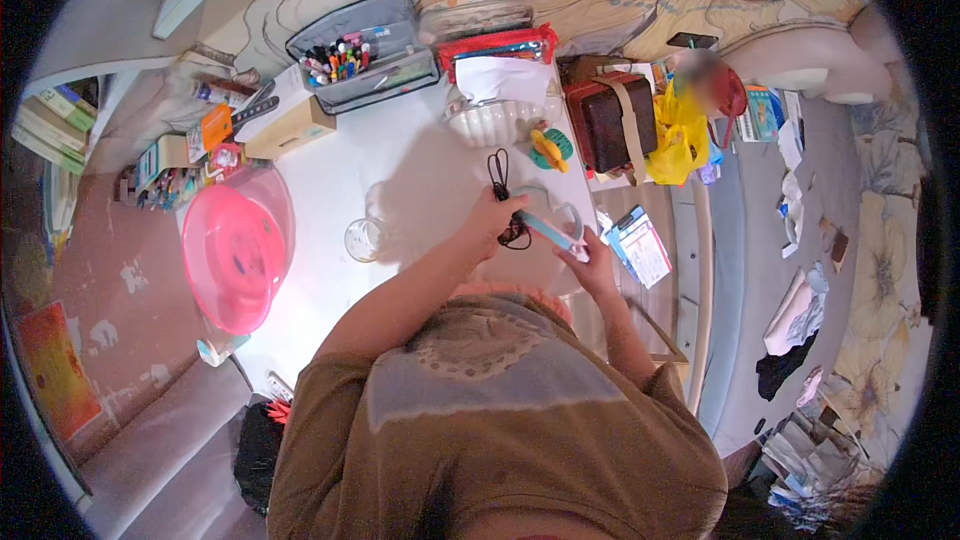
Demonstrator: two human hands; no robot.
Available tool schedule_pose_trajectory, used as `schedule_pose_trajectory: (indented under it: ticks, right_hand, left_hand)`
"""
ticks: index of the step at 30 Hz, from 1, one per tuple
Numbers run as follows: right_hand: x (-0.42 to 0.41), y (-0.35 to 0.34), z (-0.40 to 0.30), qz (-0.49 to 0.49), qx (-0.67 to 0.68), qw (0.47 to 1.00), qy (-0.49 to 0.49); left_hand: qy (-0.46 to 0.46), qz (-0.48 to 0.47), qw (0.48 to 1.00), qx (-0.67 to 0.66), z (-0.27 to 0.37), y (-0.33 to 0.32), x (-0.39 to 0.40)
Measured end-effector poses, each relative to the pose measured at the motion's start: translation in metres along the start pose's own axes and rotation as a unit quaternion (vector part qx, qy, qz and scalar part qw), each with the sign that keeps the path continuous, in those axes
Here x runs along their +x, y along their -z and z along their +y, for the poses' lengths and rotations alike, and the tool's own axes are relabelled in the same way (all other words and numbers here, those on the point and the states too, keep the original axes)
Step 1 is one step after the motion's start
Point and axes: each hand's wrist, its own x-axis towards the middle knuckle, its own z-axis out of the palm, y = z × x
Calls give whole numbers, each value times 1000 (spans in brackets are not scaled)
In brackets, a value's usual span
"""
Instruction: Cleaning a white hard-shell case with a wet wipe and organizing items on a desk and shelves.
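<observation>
My left hand [493, 219] grips a bundled black cable [514, 233], whose loops stick out above and below the fingers. Between the hands runs a pale blue band [551, 228], curved into a loop and pinkish near its right end. That end is pinched by the fingers of my right hand [592, 264]. The band's other end meets the cable bundle by my left thumb; whether it wraps the cable cannot be made out. Both hands are over the right part of a white table [337, 165], close to my body.
A clear glass [364, 240] and a pink basin [236, 255] stand to the left. At the back are an open grey pen case [364, 52], a white ribbed container [495, 120] and a green-and-yellow object [551, 148]. Right of them sit a dark red box [611, 120] and a yellow bag [675, 142].
</observation>
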Motion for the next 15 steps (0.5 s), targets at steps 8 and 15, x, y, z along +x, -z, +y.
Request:
schedule_pose_trajectory:
  ticks: [8,15]
  right_hand:
    - [8,1,6,19,37,990,-132]
    - [30,17,29,247,-9,969,-1]
  left_hand:
    - [-205,45,974,-83,74,65,-101]
    - [-410,-97,857,-298,125,145,-230]
